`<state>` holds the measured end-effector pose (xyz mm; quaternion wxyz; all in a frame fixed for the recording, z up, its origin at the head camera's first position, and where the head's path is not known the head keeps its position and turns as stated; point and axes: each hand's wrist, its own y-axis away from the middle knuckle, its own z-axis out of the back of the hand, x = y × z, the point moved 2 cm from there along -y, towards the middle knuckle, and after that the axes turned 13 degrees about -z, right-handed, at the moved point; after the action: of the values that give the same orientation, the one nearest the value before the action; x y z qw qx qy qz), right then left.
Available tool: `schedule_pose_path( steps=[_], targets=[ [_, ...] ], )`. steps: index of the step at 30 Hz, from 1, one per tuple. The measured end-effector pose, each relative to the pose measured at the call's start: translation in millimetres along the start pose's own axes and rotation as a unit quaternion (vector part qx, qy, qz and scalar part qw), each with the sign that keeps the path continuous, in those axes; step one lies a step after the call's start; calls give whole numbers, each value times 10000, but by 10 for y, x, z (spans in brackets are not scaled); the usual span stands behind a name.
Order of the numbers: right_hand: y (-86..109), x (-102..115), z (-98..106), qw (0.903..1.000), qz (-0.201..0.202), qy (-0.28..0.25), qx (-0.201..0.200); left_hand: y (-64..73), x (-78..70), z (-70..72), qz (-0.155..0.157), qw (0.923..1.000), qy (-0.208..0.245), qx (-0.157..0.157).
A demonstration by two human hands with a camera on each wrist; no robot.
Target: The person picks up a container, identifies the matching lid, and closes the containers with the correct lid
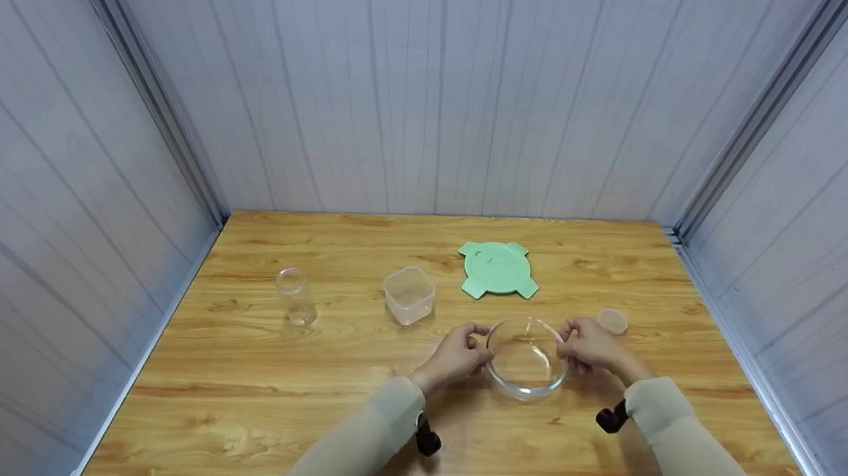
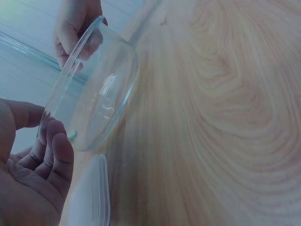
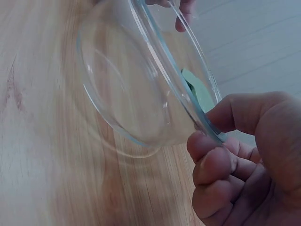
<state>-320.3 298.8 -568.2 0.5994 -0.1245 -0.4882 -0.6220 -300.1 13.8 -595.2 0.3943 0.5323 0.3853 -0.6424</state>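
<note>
A round clear glass bowl (image 1: 525,390) is held at its rim from both sides, close over the wooden table. My left hand (image 1: 457,354) pinches the left side of the rim, thumb and fingertips on the glass. On the opposite side my right hand (image 1: 594,345) pinches the rim between thumb and curled fingers. In the right wrist view the bowl (image 3: 117,127) shows nothing inside, and the wood shows through its base. Behind the bowl lies a flat green lid with four tabs (image 1: 497,270), partly seen through the glass in the right wrist view.
A square clear plastic container (image 1: 409,296) stands left of the green lid. Farther left is a clear drinking glass (image 1: 296,298). A small round translucent lid (image 1: 612,322) lies just beyond my right hand. Pale panel walls (image 1: 440,99) enclose the table (image 1: 237,403) at the back and sides.
</note>
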Motion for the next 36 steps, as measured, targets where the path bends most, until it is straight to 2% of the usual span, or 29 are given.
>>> schedule_pose_path(
  steps=[5, 17, 25, 28, 36],
  targets=[
    [27, 13, -32, 9999, -57, 64, 115, 36, -6, 31, 89, 10000, 12, -36],
    [87, 46, -82, 9973, -128, -123, 713, 79, 4, 92, 214, 9998, 0, -56],
    [111, 42, -96, 9948, 0, -151, 1008, 101, 12, 129, -11, 10000, 27, 51],
    [108, 30, -96, 9945, 34, -144, 1041, 106, 16, 138, -85, 9999, 27, 107],
    [95, 51, -54, 9960, 28, 16, 888, 102, 0, 161, 77, 9999, 32, 74]
  ],
)
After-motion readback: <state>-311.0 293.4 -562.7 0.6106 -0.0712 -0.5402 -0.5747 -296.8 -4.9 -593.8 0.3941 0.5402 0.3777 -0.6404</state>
